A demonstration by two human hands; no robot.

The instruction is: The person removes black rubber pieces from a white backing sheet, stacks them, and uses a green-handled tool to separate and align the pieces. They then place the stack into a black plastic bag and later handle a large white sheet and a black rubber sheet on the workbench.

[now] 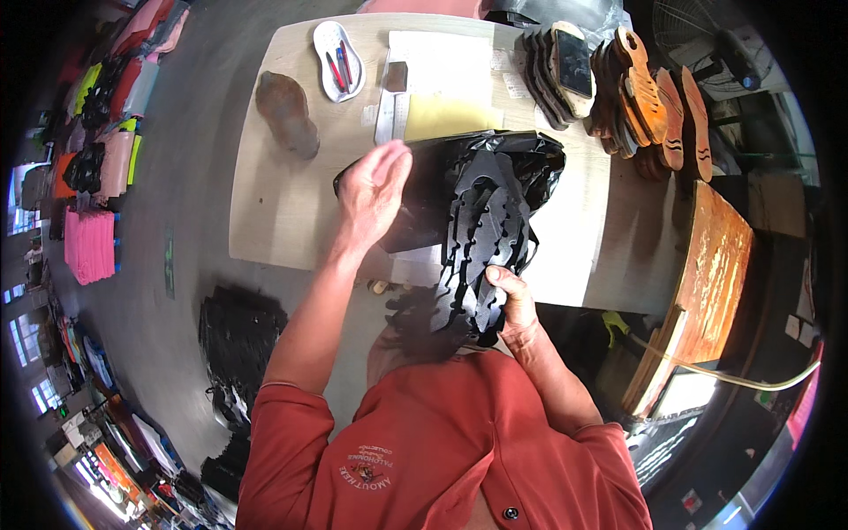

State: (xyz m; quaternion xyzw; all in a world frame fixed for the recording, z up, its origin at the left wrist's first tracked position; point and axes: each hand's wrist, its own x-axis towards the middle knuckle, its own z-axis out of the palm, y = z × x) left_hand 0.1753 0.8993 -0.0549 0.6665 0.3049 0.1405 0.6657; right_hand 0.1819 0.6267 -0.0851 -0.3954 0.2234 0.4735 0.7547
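R hand (519, 309) clamped on blk notched pcs (481, 238), thumb on top, L hand (373, 193) unclenched by blk plastic bag (424, 208), pale table (274, 208) underneath

Workshop, footwear-type by the look of it. Evidence: right hand (515, 305) grips a bundle of black notched pieces (477, 238), repeat cut shapes. Beyond it, to the right: stacked sole-shaped pieces (643, 93), tan to dark, plus a fan (742, 57). Ahead of left hand (375, 199): brown sole-shaped piece (287, 115) and sole-shaped white tray (329, 40) with pens, all on a pale worktable (252, 212). Far left of both hands: piled coloured sheet material (90, 246) across a wide grey floor (190, 132). Right of right hand: scuffed wooden board (707, 274).
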